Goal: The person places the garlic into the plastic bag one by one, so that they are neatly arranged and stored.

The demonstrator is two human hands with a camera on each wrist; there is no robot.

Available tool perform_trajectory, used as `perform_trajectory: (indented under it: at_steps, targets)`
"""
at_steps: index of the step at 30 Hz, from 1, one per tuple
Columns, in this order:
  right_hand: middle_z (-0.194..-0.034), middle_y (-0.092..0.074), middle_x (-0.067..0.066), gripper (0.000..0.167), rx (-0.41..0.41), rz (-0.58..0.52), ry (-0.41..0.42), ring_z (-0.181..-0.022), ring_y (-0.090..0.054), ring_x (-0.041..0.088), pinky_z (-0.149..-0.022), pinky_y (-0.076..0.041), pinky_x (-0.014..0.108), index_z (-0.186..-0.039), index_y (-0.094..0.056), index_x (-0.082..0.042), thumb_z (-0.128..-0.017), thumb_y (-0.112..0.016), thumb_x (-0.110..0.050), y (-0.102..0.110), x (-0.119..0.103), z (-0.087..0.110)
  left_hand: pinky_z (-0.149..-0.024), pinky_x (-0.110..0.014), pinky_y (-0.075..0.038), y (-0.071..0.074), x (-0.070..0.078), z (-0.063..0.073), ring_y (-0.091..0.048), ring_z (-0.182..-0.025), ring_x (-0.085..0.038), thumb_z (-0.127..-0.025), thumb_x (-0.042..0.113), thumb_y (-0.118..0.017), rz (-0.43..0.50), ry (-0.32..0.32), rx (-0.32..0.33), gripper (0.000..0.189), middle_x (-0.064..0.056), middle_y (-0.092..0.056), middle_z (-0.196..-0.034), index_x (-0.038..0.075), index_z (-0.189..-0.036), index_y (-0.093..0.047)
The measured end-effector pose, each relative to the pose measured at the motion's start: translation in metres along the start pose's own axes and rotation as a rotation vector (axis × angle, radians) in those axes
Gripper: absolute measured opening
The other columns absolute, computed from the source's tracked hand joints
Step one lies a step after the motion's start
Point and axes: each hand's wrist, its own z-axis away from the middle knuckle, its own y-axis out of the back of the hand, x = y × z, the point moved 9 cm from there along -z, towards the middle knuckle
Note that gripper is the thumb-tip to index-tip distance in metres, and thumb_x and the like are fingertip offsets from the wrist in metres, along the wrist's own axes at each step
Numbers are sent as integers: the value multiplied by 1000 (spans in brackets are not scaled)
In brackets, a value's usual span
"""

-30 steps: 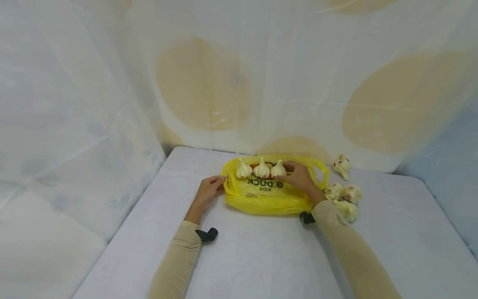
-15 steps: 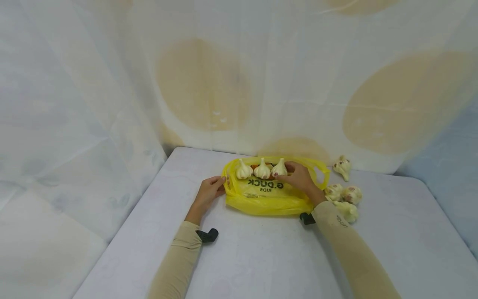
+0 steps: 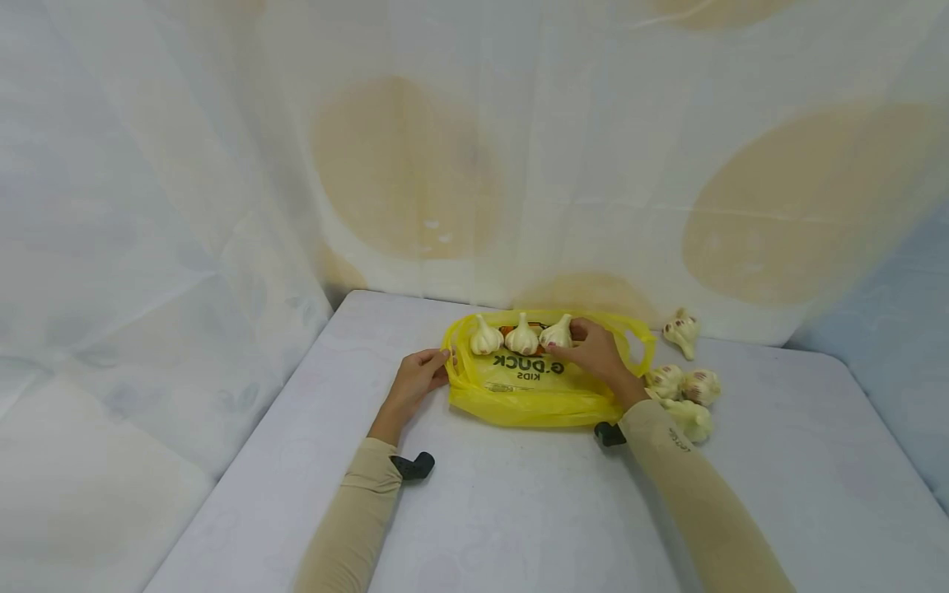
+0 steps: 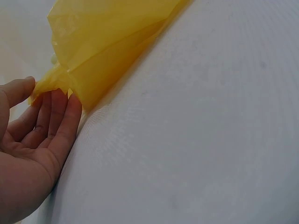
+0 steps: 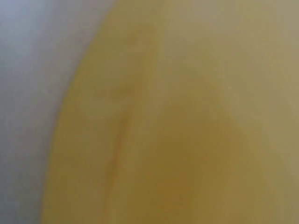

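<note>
Yellow bag (image 3: 534, 409) — three garlic bulbs (image 3: 522, 339) inside — left fingers (image 4: 67, 121) pinch bag, right fingers (image 3: 586, 331) hold rightmost bulb (image 3: 558, 333).

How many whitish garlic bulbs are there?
7: three garlic bulbs in or on (unclear) the yellow plastic bag, one beyond its right end, three clustered nearer. The beige right sleeve may hide more.

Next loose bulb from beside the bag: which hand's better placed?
Right hand, probably: it's nearer the loose garlic bulbs, though it holds another bulb. The left hand pinches the opposite edge of the yellow bag.
</note>
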Motion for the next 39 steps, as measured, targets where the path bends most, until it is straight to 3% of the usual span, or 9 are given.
perform_trajectory:
  at_steps: [11, 28, 34, 39]
  targets:
    - [-134, -54, 20, 70, -53, -20, 0, -123, -51, 37, -101, -44, 49, -136, -50, 1, -80, -82, -26, -2, 0, -1, -85, -33, -55, -3, 1, -1, -64, -98, -23, -97, 28, -62, -7, -3, -12, 34, -17, -65, -111, 0, -116, -66]
    - [-129, -58, 17, 71, -18, 2, -13, -117, -55, 33, -96, -48, 48, -132, -54, -1, -78, -83, -36, 4, 4, -1, -85, -33, -55, -2, 0, 0, -64, -98, -23, -97, 27, -62, -16, 18, 1, 34, -16, -66, -111, 0, -116, -66]
    - [-133, -57, 16, 76, 6, 7, -14, -121, -54, 34, -96, -47, 50, -140, -47, -2, -81, -81, -35, 14, -9, 1, -90, -36, -53, 0, -1, 0, -63, -100, -23, -97, 29, -63, -7, 33, -6, 39, -16, -65, -113, 0, -121, -64]
    - [-133, -56, 18, 75, 29, 17, 33, -119, -55, 34, -95, -49, 49, -141, -46, 0, -83, -80, -32, 31, -28, 9, -93, -38, -51, -1, 0, 1, -62, -102, -24, -97, 29, -63, -3, 37, -6, 40, -18, -63, -117, -1, -123, -63]
